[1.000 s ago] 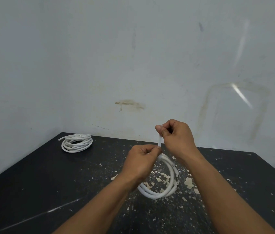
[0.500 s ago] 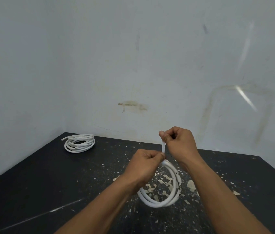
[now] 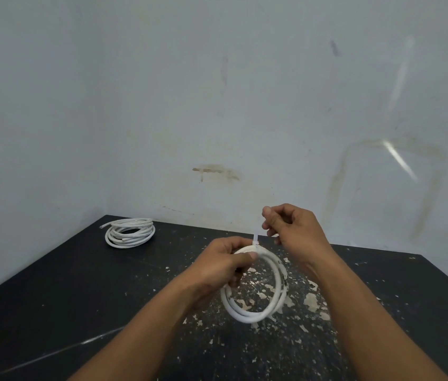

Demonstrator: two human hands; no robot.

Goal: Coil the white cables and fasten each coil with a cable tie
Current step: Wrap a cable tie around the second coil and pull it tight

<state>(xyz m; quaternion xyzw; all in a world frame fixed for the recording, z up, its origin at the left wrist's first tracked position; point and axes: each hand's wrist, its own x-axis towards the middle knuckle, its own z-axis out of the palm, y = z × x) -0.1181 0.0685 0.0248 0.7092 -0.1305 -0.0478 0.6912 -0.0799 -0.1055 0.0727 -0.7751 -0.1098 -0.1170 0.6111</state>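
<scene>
L hand: fingers curled tight round the top of the white cable coil, thumb laid across the strands. We see the coil held upright above the table, centre of scene, its lower arc hanging free below the hand.

Cable tie: wrapped on the coil top just right of the L thumb, tail standing straight up.

R hand: above and right of the L, fingers curled in, thumb and index tip close together. Fingertips sit just beside the tail's upper end. We can't tell if they pinch it or are just off it.

Second coil: lies flat at the far-left corner of the table, well apart from both hands, one cut end poking out left.

Table: black, worn, pale chipped patches thick under the held coil, a light scratch near-left.

Walls: pale grey, meeting in a corner far left. Brown stain on far wall, faint rectangular outline w/ bright streak at right.
</scene>
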